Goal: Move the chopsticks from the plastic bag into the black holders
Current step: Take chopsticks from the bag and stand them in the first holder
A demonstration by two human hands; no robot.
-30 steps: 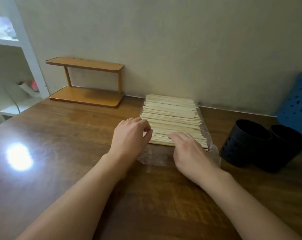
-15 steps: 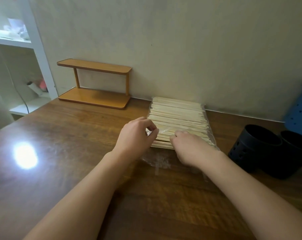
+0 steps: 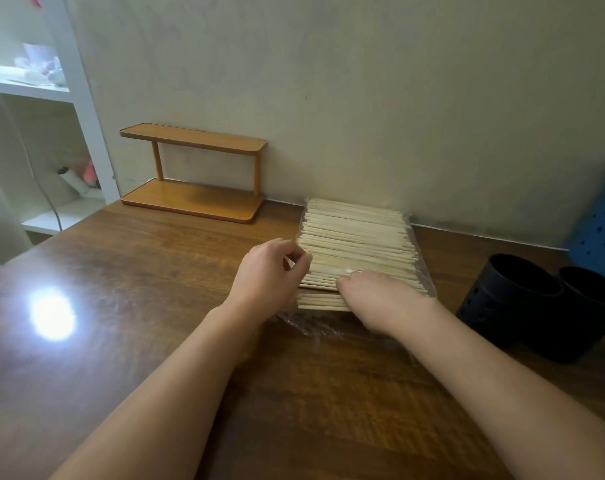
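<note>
- Chopsticks [image 3: 358,247] lie in a flat stack inside the clear plastic bag [image 3: 424,271], which sits on the wooden table [image 3: 121,271] against the wall; none has reached the black holders [image 3: 522,306] yet.
- The left hand [image 3: 269,275] has its fingers curled at the stack's left end, apparently pinching the film or a few stick tips; which one cannot be told.
- The right hand [image 3: 380,299] lies over the stack's near edge with its fingertips bent down onto it; whether it grips sticks or only presses is not clear.
- Risk: a loose bundle pulled out by one end could fan apart and roll across the table, since nothing binds the sticks together.
- Risk: thin film may cling or tear, dragging the whole stack toward the person instead of releasing a handful.
- Risk: a long handful carried to the right of the stack could knock the holders, which stand touching each other.
- A blue perforated container [image 3: 602,223] stands behind the holders, right of the stack.
- A small two-tier wooden rack [image 3: 193,178] stands left of the stack against the wall, out of the path.
</note>
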